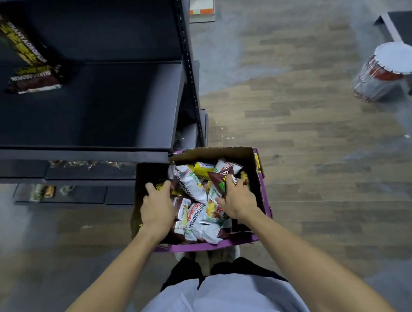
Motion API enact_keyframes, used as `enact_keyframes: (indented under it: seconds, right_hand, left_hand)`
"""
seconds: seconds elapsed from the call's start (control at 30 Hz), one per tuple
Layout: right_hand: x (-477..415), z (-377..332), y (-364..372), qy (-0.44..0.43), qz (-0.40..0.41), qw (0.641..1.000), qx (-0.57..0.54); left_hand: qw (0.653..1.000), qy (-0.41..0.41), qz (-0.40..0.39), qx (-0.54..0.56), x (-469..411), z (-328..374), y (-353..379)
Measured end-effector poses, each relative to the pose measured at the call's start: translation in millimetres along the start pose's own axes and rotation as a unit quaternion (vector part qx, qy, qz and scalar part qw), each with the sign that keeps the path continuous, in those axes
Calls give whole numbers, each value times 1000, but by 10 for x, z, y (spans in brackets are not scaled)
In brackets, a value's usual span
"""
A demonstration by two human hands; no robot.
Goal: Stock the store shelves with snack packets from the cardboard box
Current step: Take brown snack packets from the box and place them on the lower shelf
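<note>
Cardboard box (261,176) full of snack packets (192,183).
Inside it, left hand (158,205) grips a yellow-black packet (160,186); right hand (239,199) grips a brown packet (219,178).

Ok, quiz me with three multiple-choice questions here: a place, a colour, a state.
1. Where is the box? A on the floor by the shelf; B on the shelf; C on a cart.
2. What colour is the box outside? A green; B purple; C red.
3. What is the right hand doing? A gripping a brown packet; B resting on the shelf; C hanging idle.
Answers: A, it stands on the floor beside the shelf; B, its outer walls are purple; A, it curls round the packet.
</note>
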State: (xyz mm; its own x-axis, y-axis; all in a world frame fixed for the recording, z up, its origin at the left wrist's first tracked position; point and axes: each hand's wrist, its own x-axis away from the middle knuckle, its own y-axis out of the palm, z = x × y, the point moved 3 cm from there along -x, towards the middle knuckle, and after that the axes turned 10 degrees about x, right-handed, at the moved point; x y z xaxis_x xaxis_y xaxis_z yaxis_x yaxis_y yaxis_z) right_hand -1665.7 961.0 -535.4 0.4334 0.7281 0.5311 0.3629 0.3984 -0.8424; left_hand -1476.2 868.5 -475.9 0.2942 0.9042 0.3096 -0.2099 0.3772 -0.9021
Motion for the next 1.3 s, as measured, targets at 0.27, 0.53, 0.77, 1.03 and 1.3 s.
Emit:
enact_keyframes:
  seconds: [0.27,0.53,0.77,1.03,1.3]
  right_hand:
    - [62,84,-45,-5,-56,998,14]
    - [83,49,35,6,-46,999,23]
    - [7,27,63,16,-35,999,38]
    - [74,50,2,31,2,999,-16]
    - [206,92,-91,12,50,998,-30]
  left_hand:
    - [992,127,6,7,158,421,366]
    - [993,33,-81,85,158,347,768]
    - [992,-6,-96,79,-44,399,788]
    - [995,21,-90,-47,-93,561,741]
    - [997,31,-58,-33,101,484,617]
